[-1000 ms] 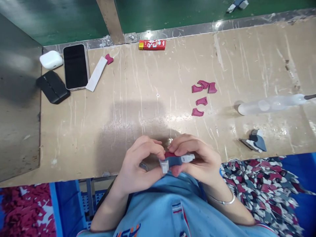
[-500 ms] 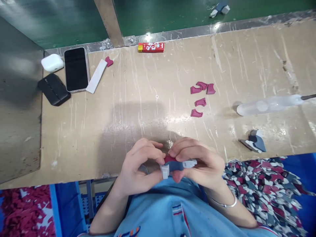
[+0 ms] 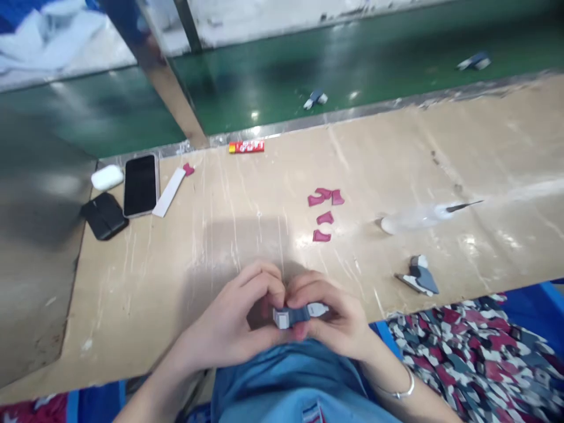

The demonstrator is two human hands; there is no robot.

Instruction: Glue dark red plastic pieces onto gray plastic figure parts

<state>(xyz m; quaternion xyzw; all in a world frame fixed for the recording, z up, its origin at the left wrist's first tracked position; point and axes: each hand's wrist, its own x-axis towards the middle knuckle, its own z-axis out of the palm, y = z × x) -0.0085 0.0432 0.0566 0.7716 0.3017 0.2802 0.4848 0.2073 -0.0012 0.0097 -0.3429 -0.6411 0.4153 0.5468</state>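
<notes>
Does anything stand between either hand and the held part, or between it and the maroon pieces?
Nothing visible separates left hand or right hand from the held part; right-hand fingers stand between it and the maroon pieces.

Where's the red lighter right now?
In the head view, the red lighter lies left of centre at the table's far edge, right of the phone.

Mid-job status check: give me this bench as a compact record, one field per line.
Left hand: on the blue-and-grey part, left end
Right hand: on the same part, right end
Maroon pieces: five mid-bench, three clustered
Translucent bottle: lying right of them, dark tip pointing right
Second assembly: near front edge
Phone: far left, beside white case
Green surface: two assemblies
</notes>
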